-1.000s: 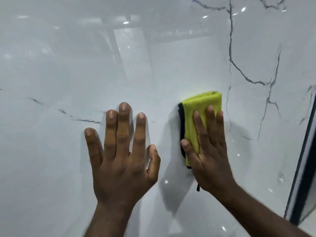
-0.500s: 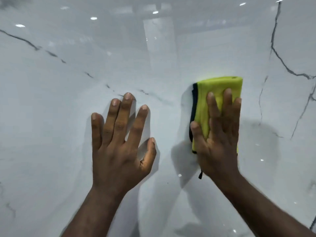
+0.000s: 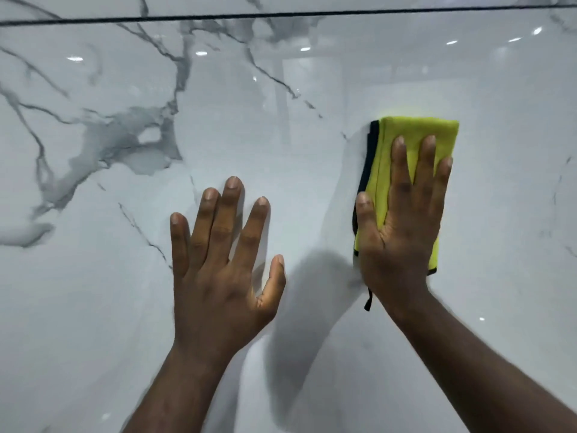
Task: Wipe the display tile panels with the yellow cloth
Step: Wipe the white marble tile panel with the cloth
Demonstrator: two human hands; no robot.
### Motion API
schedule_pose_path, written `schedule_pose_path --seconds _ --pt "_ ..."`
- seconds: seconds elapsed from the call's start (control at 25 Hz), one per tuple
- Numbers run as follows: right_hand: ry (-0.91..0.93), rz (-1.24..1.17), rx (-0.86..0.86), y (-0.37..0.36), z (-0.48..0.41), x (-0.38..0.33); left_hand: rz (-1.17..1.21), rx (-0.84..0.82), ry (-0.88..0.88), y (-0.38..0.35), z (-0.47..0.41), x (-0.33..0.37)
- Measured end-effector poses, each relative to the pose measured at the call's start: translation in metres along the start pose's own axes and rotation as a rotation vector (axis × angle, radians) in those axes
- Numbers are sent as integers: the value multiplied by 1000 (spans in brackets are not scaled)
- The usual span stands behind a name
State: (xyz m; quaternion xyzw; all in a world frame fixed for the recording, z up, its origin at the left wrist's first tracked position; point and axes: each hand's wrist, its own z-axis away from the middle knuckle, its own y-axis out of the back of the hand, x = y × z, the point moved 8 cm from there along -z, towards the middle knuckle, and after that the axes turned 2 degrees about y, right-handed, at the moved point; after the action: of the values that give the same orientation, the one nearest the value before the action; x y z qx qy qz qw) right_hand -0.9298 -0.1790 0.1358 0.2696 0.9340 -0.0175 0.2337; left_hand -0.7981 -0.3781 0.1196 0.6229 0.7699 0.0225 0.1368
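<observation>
Nearest the camera, two bare forearms rise toward a glossy, marble-look tile panel [image 3: 93, 323]. Against it lies the left hand [image 3: 218, 270], flat, its fingers [image 3: 231, 214] straight and spread wide, holding nothing; it looks to be a brace.

Just to the right and apart from it, the right hand [image 3: 402, 232] presses the folded yellow cloth [image 3: 418, 128] flat to the same panel. Its fingers [image 3: 427, 157] are straight and close together over the fabric, with the thumb along the cloth's black edging [image 3: 373, 145]. A small black loop [image 3: 369, 300] hangs below the palm.

The step in hand appears to be a wiping stroke. Done well, it likely calls for even pressure from palm to fingertips, so the whole fold stays in contact, and for overlapping passes that leave no strip missed. The bracing hand probably marks the gloss, so that patch deserves a pass too.

Farther up, grey veins [image 3: 125, 135] cross the panel. Beyond them a dark joint line [image 3: 281, 16] divides it from the next panel [image 3: 343, 3]; strokes should reach that joint.
</observation>
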Motion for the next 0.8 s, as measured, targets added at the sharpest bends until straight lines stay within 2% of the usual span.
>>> schedule_pose_path --seconds 0.12,0.16,0.2,0.32,0.36,0.44,0.52,0.56,0.6,0.72,0.8 --pt "277 135 -173 -30 55 -45 40 -6 45 11 8 -30" --pt "305 143 -208 -32 71 -47 56 -16 42 14 13 -40" --pt "261 111 -193 -30 70 -43 64 -20 22 17 18 -48" --pt "-35 -11 -4 -20 15 -46 60 -43 -49 18 25 -60" --pt "-34 2 21 -22 3 -63 56 -51 -49 18 26 -61" --pt "154 79 -51 -38 15 -101 27 -60 -44 18 25 -60" --pt "355 144 -205 -54 67 -110 -4 -68 -62 16 25 -58" --pt "392 147 -240 -52 86 -104 -7 -74 -62 15 26 -57" --pt "360 125 -227 -47 88 -92 -7 -76 -54 14 26 -58" --pt "87 -9 -61 -36 34 -85 6 -74 -41 16 25 -58" --pt "93 -20 -49 -42 13 -113 95 -120 -38 17 25 -61"
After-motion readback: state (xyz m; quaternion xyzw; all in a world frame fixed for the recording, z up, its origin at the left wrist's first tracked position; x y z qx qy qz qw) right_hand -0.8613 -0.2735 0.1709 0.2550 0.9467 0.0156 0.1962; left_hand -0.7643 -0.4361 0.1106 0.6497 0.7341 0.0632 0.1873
